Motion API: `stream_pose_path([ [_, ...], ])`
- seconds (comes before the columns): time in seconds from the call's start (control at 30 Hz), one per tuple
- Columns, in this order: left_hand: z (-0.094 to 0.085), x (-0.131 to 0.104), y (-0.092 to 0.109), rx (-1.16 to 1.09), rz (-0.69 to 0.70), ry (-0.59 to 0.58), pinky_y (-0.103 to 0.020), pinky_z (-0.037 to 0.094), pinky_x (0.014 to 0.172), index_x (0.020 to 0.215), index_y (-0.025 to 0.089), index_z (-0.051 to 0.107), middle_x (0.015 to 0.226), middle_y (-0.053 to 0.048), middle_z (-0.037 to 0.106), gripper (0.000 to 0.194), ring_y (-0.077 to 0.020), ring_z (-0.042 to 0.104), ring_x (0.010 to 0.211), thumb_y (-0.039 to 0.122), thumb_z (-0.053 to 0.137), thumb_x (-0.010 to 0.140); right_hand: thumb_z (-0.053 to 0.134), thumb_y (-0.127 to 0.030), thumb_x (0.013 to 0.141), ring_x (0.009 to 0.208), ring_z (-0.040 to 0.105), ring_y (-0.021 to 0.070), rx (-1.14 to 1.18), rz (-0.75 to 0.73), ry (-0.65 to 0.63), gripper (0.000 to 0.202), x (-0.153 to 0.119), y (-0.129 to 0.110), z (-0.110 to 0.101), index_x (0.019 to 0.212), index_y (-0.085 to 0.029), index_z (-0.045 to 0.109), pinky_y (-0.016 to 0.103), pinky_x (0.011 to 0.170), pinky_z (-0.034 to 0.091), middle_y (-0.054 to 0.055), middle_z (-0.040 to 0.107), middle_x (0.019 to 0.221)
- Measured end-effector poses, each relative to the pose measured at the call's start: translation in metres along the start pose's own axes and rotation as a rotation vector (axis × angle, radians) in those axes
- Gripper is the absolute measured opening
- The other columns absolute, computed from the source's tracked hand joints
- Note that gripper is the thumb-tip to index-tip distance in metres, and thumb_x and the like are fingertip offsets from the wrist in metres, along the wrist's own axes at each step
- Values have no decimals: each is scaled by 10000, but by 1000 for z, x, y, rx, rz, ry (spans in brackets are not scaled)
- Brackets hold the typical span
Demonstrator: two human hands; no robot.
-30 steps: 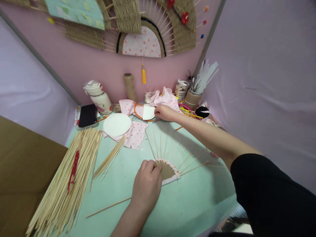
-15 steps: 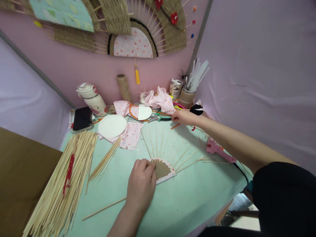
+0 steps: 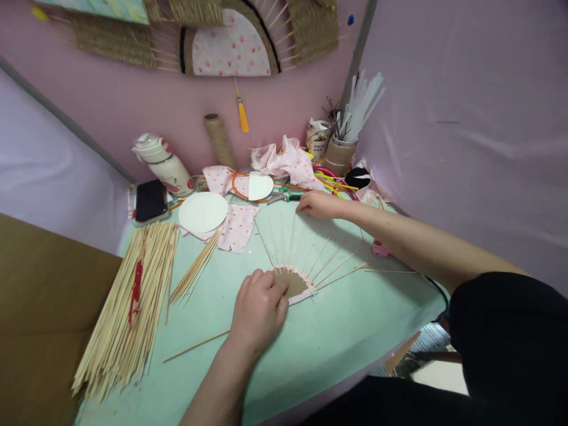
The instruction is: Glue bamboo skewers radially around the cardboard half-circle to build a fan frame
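A half-round cardboard fan base (image 3: 295, 285), thin sticks (image 3: 326, 272) radiating from its curved edge, lies on a green table (image 3: 346, 331) beneath a person's left hand (image 3: 261, 305), fingers bent, its grip unclear. The right hand (image 3: 320, 205), fingers curled, reaches beside pliers (image 3: 294, 197); whether it holds anything cannot be told. Stick bundles (image 3: 133, 307) lie at left.
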State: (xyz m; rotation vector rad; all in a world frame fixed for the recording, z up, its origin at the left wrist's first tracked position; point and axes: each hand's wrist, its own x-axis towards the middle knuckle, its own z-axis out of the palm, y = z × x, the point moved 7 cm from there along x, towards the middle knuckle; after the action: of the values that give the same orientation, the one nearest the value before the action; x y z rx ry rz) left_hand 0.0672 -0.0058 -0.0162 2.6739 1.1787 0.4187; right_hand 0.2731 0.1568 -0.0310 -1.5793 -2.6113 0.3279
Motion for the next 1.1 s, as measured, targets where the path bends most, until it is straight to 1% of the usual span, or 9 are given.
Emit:
stream_pose_path([
  [0.23, 6, 1, -1, 5, -32, -40, -347, 386, 668, 997, 210, 757, 747, -60, 547, 340, -226, 461, 761, 87, 489, 827, 509, -66, 820, 919, 648, 194, -12, -1, 20, 358, 0, 2, 1, 1001, -202, 786, 272, 790, 439, 71, 737, 1054],
  [0.43, 11, 1, -1, -3, -30, -44, -357, 412, 690, 1046, 195, 744, 779, -68, 571, 351, -234, 474, 786, 83, 493, 827, 498, -45, 805, 909, 647, 189, -15, -12, 30, 380, 3, 5, 3, 1000, -197, 785, 264, 769, 435, 73, 740, 1039],
  [0.57, 12, 1, -2, -11, -29, -41, -355, 416, 686, 1051, 195, 742, 779, -66, 570, 358, -230, 478, 781, 76, 489, 828, 499, -39, 791, 910, 646, 186, -20, -33, 34, 394, 4, 5, 5, 995, -215, 787, 255, 764, 431, 59, 746, 1016],
  [0.9, 13, 1, -2, -9, -12, -11, -349, 432, 674, 1071, 180, 733, 782, -71, 576, 366, -228, 489, 780, 61, 488, 826, 499, -21, 771, 910, 654, 177, -19, -36, 39, 428, 5, 3, 4, 1018, -220, 786, 238, 756, 435, 54, 744, 1054],
  [1.1, 13, 1, -1, -4, -27, -31, -352, 444, 677, 1082, 191, 730, 796, -74, 580, 372, -232, 500, 797, 66, 487, 830, 496, -20, 769, 913, 658, 181, -25, -26, 45, 437, 4, -1, 1, 1032, -217, 784, 244, 772, 439, 57, 747, 1051],
])
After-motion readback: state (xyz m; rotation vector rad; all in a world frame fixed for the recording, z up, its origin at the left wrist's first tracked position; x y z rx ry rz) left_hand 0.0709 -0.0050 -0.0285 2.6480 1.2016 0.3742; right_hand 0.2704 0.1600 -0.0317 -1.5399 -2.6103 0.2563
